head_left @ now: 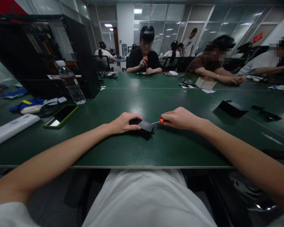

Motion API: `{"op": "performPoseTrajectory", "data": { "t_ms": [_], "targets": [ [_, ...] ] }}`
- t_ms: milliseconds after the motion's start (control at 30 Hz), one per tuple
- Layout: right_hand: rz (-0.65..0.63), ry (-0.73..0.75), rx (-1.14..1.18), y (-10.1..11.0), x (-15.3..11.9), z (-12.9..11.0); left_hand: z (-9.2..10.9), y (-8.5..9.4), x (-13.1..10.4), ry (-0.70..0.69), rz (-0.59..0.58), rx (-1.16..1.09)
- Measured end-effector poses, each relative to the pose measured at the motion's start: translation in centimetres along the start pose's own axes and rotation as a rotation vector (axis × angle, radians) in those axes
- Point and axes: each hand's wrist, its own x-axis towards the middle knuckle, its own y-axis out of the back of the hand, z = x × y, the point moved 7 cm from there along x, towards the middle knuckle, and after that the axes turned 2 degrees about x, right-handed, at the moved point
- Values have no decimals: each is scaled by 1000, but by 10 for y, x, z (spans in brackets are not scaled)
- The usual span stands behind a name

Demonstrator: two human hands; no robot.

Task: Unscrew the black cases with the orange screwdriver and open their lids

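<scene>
My left hand (127,123) grips a small black plastic box-like part (145,126) near the middle of the green table, thumb and fingers closed around its left end. My right hand (177,118) is wrapped around the orange-and-black handle of a screwdriver (161,121). The screwdriver's thin metal shaft points left, with its tip at the right edge of the black part. Whether the tip touches the part or sits just short of it, I cannot tell. What the black part is, the view does not show.
At left stand an open computer case (85,63) and a water bottle (73,85), near a green-edged phone (61,117) and a white bar-shaped object (14,128). Right of my hands lies a black box-shaped piece (230,108). Across the table (132,97), other people sit working.
</scene>
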Motion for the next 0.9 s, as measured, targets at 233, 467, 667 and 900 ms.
{"op": "performPoseTrajectory", "data": {
  "t_ms": [233, 467, 667, 900],
  "targets": [
    [57, -5, 47, -1, -11, 28, -1, 0, -1, 9, 15, 14],
    [57, -27, 29, -4, -14, 34, 1, -2, -1, -19, 6, 3],
    [51, 5, 93, -2, -8, 21, 5, -3, -1, -51, -3, 3],
    [23, 1, 106, -8, -3, 14, 5, -6, 0, -40, -24, -5]
  ]
}}
